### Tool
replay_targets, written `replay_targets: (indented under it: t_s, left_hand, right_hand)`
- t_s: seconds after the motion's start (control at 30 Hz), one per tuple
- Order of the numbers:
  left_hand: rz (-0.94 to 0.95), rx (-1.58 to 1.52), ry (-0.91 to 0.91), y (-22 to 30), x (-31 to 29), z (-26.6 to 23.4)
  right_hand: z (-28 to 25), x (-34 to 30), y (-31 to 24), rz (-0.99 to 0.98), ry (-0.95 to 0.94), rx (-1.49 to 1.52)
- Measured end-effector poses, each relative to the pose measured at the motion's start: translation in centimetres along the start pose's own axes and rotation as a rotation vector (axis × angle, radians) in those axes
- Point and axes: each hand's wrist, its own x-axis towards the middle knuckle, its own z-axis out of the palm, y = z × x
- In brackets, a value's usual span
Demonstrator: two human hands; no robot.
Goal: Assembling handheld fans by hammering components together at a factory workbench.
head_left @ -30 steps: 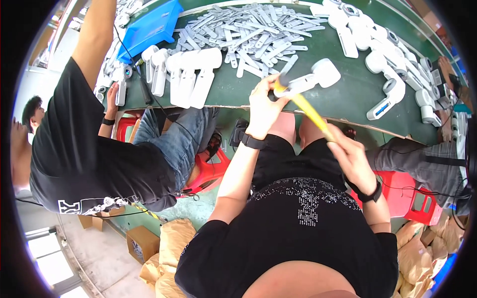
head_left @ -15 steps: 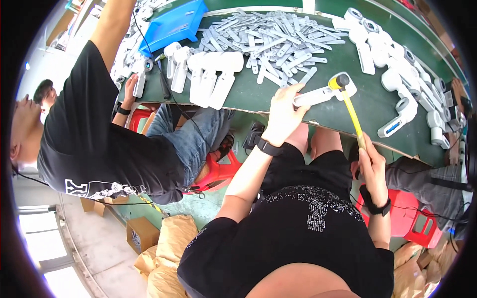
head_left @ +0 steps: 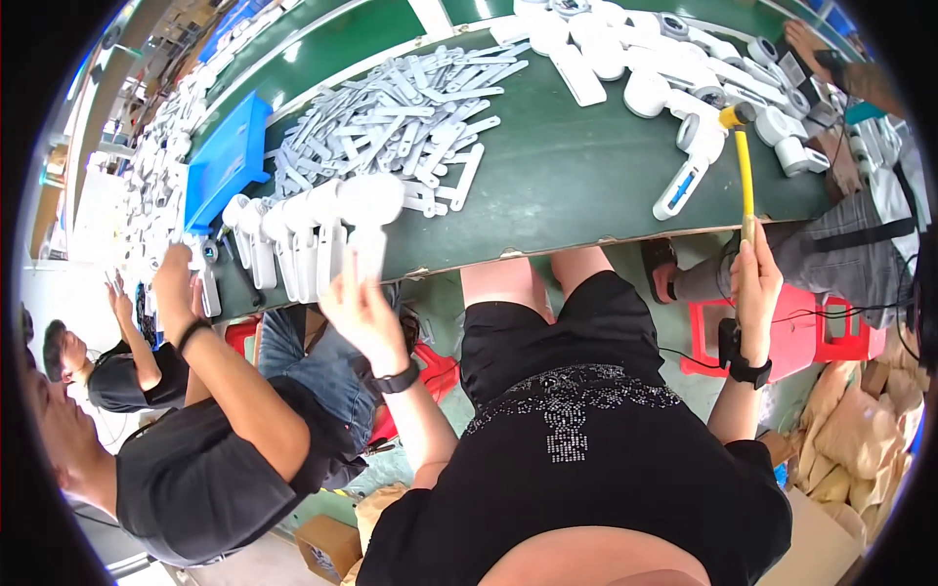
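Note:
My left hand point(head_left: 363, 317) is at the near left edge of the green table, with its fingertips around the lower end of a white round-headed housing with a handle point(head_left: 369, 227). The hand is slightly blurred. This housing lies at the right end of a row of similar white housings point(head_left: 301, 254). In my right hand point(head_left: 756, 278) is a small mallet point(head_left: 745, 171) with a yellow handle and a yellow-and-black head. It stands upright near the table's front edge, its head beside a white housing with a blue strip in its handle point(head_left: 689, 176).
Grey flat strips point(head_left: 401, 112) are heaped mid-table. A blue tray point(head_left: 227, 161) stands to their left, and more white housings point(head_left: 664, 68) are piled at the right. A co-worker point(head_left: 210, 420) sits close on my left; a red stool point(head_left: 772, 337) stands at the right.
My left hand has carried the white housing leftward to the row. The mallet has come off the housing and moved right in my right hand. The view has turned rightward.

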Motion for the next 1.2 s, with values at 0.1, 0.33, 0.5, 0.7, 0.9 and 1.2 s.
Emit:
replay_targets:
  t_s: [0.1, 0.33, 0.5, 0.7, 0.9, 1.2]
  left_hand:
    - [0.004, 0.054, 0.045, -3.6, 1.3, 0.3]
    - [0.161, 0.34, 0.253, 1.8, 2.8, 3.0]
    - [0.458, -0.396, -0.374, 17.8, 0.1, 6.8]
    - [0.407, -0.385, -0.485, 20.2, -2.1, 11.6]
    - [0.377, -0.321, -0.535, 14.9, 2.9, 9.1]
    - [0.397, -0.112, -0.26, 10.1, 9.8, 11.7]
  right_hand:
    - [-0.9, 0.7, 1.2, 0.017, 0.062, -0.001]
    - [0.8, -1.0, 2.6, 0.129, -0.035, 0.02]
    - [2.5, -4.1, 1.7, 0.197, -0.14, 0.07]
    - [5.5, -6.4, -1.2, 0.295, -0.413, 0.141]
    - [6.4, -5.7, -1.2, 0.185, -0.498, 0.145]
    - [7.3, -4.3, -1.4, 0.135, -0.533, 0.188]
